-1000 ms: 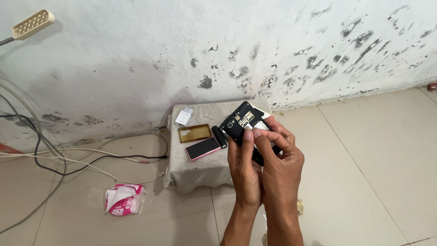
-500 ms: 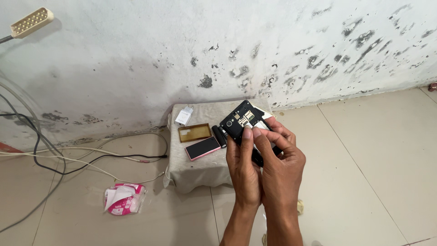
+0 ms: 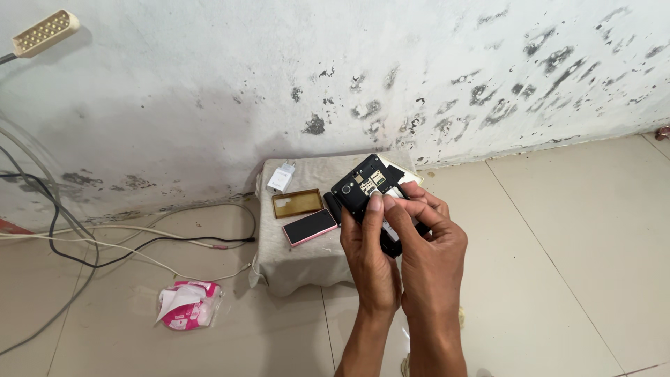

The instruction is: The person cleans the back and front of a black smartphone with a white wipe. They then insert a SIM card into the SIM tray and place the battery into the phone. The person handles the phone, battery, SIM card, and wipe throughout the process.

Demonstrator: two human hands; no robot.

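Black plastic and small metal contacts show on the opened phone (image 3: 368, 190), a flat rectangle with its back cover off, held above the front edge of a low cloth-covered stool (image 3: 296, 255). A round camera lens sits near its upper left corner, and pale metal card slots lie in its middle. Both hands are clamped on the phone. The left hand (image 3: 371, 262) grips its lower left part, thumb stretched up across the bare back. The right hand (image 3: 429, 255) wraps the lower right edge, fingers curled over the top.

Draped over the stool is an off-white fabric, rumpled and hanging in soft folds at the corners. On it lie a pink phone (image 3: 310, 227) with a glossy dark face, a clear amber-tinted phone case (image 3: 297, 203) with rounded corners, and a small white charger plug (image 3: 281, 177) near the wall.

Large beige glazed tiles cover the floor (image 3: 558, 265). A crumpled pink and white plastic packet (image 3: 187, 305) lies there, near loose black and white cables (image 3: 105, 244). Behind, the whitewashed wall (image 3: 209, 84) is rough and blotched with dark mould. A cream lamp head (image 3: 45, 32) studded with small lights pokes in at the upper left.
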